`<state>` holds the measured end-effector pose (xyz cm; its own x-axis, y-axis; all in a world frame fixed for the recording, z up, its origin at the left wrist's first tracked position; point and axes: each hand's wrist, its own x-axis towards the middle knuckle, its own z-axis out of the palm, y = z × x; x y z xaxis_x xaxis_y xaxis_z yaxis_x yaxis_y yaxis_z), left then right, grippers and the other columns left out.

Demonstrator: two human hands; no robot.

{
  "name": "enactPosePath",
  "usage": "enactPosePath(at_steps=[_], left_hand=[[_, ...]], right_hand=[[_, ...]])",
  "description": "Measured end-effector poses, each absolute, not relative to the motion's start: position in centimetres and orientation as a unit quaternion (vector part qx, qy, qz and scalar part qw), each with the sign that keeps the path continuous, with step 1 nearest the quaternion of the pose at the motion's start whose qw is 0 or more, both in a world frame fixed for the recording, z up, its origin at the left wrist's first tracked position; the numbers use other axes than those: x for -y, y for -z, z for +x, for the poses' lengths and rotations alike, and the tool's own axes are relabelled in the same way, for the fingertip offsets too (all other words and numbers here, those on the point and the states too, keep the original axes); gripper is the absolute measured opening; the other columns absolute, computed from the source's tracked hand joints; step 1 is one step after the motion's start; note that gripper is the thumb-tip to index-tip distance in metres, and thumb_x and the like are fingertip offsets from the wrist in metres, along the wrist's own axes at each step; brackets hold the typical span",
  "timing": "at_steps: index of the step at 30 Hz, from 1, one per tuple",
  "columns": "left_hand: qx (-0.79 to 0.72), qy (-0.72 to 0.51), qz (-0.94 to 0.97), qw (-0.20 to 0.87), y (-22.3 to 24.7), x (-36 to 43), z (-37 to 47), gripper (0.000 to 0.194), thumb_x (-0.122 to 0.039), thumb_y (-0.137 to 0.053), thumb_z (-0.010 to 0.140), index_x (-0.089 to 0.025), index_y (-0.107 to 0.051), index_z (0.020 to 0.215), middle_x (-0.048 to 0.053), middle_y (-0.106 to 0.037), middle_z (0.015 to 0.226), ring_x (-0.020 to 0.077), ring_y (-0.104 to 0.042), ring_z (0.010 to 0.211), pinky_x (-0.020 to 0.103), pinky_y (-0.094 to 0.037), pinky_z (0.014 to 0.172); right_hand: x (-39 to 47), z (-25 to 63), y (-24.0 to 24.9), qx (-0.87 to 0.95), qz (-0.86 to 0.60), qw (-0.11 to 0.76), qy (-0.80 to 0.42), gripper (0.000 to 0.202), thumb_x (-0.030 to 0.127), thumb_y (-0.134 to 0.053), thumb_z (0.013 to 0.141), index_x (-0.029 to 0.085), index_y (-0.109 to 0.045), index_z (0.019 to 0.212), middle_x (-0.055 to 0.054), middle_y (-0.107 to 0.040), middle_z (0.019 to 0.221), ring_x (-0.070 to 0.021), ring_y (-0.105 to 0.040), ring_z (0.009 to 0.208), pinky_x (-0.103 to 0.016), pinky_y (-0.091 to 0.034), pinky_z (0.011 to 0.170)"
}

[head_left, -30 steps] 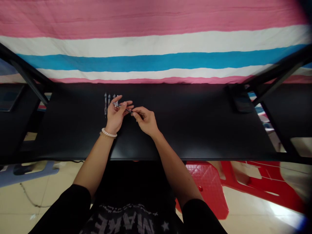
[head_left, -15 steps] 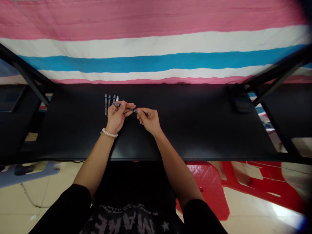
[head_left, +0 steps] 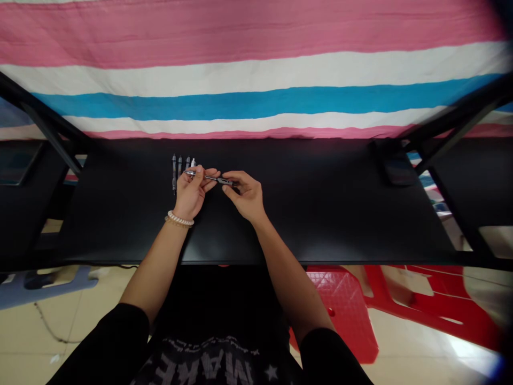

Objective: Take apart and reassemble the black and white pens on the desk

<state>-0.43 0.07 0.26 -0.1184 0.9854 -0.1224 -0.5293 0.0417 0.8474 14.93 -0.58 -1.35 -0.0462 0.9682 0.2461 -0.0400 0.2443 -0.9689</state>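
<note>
Bearing pens [head_left: 174, 172], a black table [head_left: 320, 208] stands before a hanging striped cloth [head_left: 256, 75].

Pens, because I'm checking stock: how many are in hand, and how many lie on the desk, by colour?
Held pen, gripped by the left hand: 1
Dark pens on the desk: 3
White-topped pen on the desk, partly hidden: 1
Total in view: 5

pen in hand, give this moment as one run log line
left hand: holds pen | right hand: at pen's other end | black table: row of pens near left hand
</note>
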Motion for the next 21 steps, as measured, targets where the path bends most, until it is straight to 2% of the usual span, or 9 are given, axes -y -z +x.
enactPosePath(at_steps=[2, 4, 6, 8, 12, 14, 16, 19, 21], left_hand=[[-0.402, -0.63, 0.284, 0.601, -0.36, -0.03, -0.42, 0.03, -0.042, -0.082, 0.082, -0.021, -0.061, 0.086, 0.003, -0.08, 0.089, 0.0171, -0.078, 0.087, 0.029, -0.061, 0.084], [-0.405, -0.628, 0.283, 0.602, -0.45, 0.01, -0.44, 0.032, -0.043, -0.082, 0.081, -0.021, -0.061, 0.087, 0.003, -0.08, 0.089, 0.0172, -0.078, 0.087, 0.028, -0.061, 0.083], [-0.406, -0.628, 0.281, 0.601, -0.5, 0.03, -0.44, 0.031, -0.043, -0.081, 0.082, -0.02, -0.06, 0.087, 0.003, -0.08, 0.09, 0.0176, -0.078, 0.088, 0.029, -0.061, 0.084], [-0.404, -0.63, 0.28, 0.601, -0.49, 0.05, -0.45, 0.029, -0.042, -0.08, 0.084, -0.02, -0.06, 0.087, 0.004, -0.08, 0.09, 0.0182, -0.078, 0.09, 0.031, -0.06, 0.087], [-0.397, -0.63, 0.285, 0.603, -0.34, 0.04, -0.49, 0.031, -0.042, -0.081, 0.083, -0.02, -0.06, 0.087, 0.004, -0.079, 0.089, 0.0184, -0.078, 0.089, 0.032, -0.06, 0.088], [-0.393, -0.631, 0.287, 0.604, -0.26, 0.02, -0.53, 0.033, -0.042, -0.083, 0.081, -0.02, -0.059, 0.087, 0.003, -0.08, 0.088, 0.0183, -0.078, 0.088, 0.032, -0.061, 0.087], [-0.39, -0.632, 0.289, 0.604, -0.22, 0.0, -0.56, 0.033, -0.043, -0.083, 0.08, -0.02, -0.06, 0.087, 0.003, -0.08, 0.088, 0.0182, -0.078, 0.087, 0.031, -0.061, 0.086], [-0.387, -0.629, 0.296, 0.606, -0.21, 0.03, -0.52, 0.033, -0.043, -0.084, 0.079, -0.02, -0.06, 0.086, 0.003, -0.08, 0.087, 0.0183, -0.078, 0.086, 0.032, -0.061, 0.086], [-0.385, -0.634, 0.296, 0.602, -0.23, 0.02, -0.51, 0.031, -0.042, -0.083, 0.08, -0.021, -0.061, 0.086, 0.002, -0.079, 0.087, 0.0182, -0.078, 0.085, 0.032, -0.061, 0.086]], right_hand=[[0.6, 14.92, 1.34, 0.546, -0.421, 0.538, -0.484, 0.032, 0.048, -0.073, 0.086, 0.024, -0.073, 0.106, -0.005, -0.073, 0.092, -0.0171, -0.071, 0.08, -0.033, -0.061, 0.073], [0.62, 14.87, 1.36, 0.538, -0.435, 0.525, -0.495, 0.031, 0.051, -0.069, 0.088, 0.023, -0.074, 0.1, -0.003, -0.071, 0.083, -0.0155, -0.068, 0.07, -0.031, -0.06, 0.065], [0.63, 14.84, 1.32, 0.547, -0.429, 0.537, -0.477, 0.031, 0.053, -0.074, 0.084, 0.023, -0.074, 0.092, -0.005, -0.072, 0.094, -0.0173, -0.071, 0.081, -0.033, -0.062, 0.072], [0.66, 14.83, 1.25, 0.551, -0.411, 0.552, -0.472, 0.033, 0.051, -0.079, 0.08, 0.024, -0.073, 0.098, -0.006, -0.072, 0.106, -0.0186, -0.071, 0.093, -0.034, -0.062, 0.08], [0.71, 14.87, 1.23, 0.541, -0.412, 0.523, -0.515, 0.03, 0.05, -0.067, 0.091, 0.023, -0.072, 0.104, -0.003, -0.071, 0.084, -0.0152, -0.069, 0.071, -0.032, -0.062, 0.069], [0.7, 14.88, 1.28, 0.558, -0.409, 0.532, -0.487, 0.024, 0.046, -0.074, 0.086, 0.023, -0.074, 0.092, -0.005, -0.072, 0.094, -0.0177, -0.071, 0.085, -0.034, -0.062, 0.076], [0.67, 14.83, 1.35, 0.563, -0.398, 0.551, -0.471, 0.024, 0.042, -0.083, 0.078, 0.024, -0.076, 0.092, -0.006, -0.072, 0.108, -0.02, -0.071, 0.099, -0.034, -0.061, 0.083], [0.63, 14.66, 1.47, 0.534, -0.397, 0.542, -0.513, 0.03, 0.047, -0.078, 0.082, 0.023, -0.077, 0.1, -0.005, -0.074, 0.095, -0.0161, -0.071, 0.078, -0.031, -0.061, 0.068], [0.64, 14.59, 1.47, 0.521, -0.408, 0.542, -0.518, 0.031, 0.05, -0.076, 0.084, 0.022, -0.078, 0.096, -0.003, -0.074, 0.084, -0.0134, -0.067, 0.065, -0.029, -0.059, 0.06]])
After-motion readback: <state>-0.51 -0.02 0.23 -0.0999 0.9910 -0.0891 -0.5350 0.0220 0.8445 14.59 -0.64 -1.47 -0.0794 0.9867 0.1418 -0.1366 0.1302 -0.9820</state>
